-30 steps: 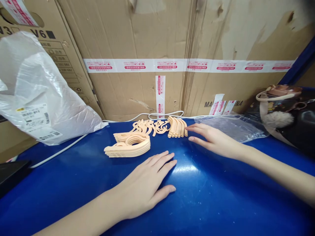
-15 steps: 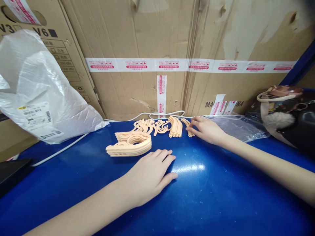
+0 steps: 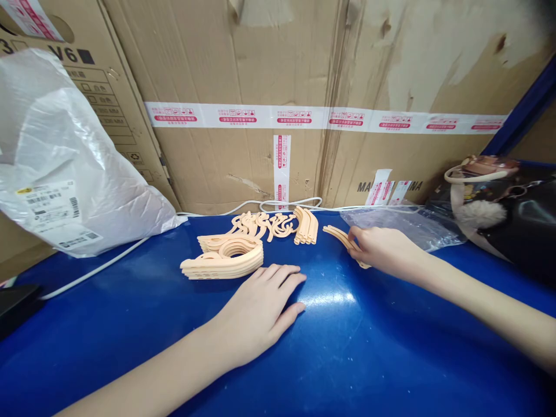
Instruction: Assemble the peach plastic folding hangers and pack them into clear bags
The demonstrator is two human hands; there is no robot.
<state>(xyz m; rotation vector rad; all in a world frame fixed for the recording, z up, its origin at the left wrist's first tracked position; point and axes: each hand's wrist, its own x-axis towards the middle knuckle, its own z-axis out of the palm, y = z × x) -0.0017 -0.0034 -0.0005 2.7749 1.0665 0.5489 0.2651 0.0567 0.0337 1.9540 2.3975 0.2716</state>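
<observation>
My right hand (image 3: 377, 248) is closed round a curved peach plastic hanger arm (image 3: 335, 231) at the right of the pieces. Its ends stick out on both sides of my fingers; I cannot tell if a second one lies under it. Nearby to the left is a bundle of similar curved hanger arms (image 3: 306, 226). My left hand (image 3: 264, 304) rests on the table, fingers spread, holding nothing. Its fingertips are close to a neat stack of larger peach hanger pieces (image 3: 221, 267) with a rounded opening. Behind the stack lies a heap of small peach hooks (image 3: 280, 226).
The glossy blue table (image 3: 347, 359) ends at a large cardboard box (image 3: 208, 168). A white parcel bag (image 3: 82, 156) stands left, with a white cable (image 3: 95, 269) under it. A clear plastic bag (image 3: 403, 226) and a black bag (image 3: 521, 220) lie right; a dark object (image 3: 17, 304) is far left.
My right hand has closed on the curved hanger arm and drawn it right and nearer, away from the bundle. My left hand stays almost where it was. The view has shifted slightly.
</observation>
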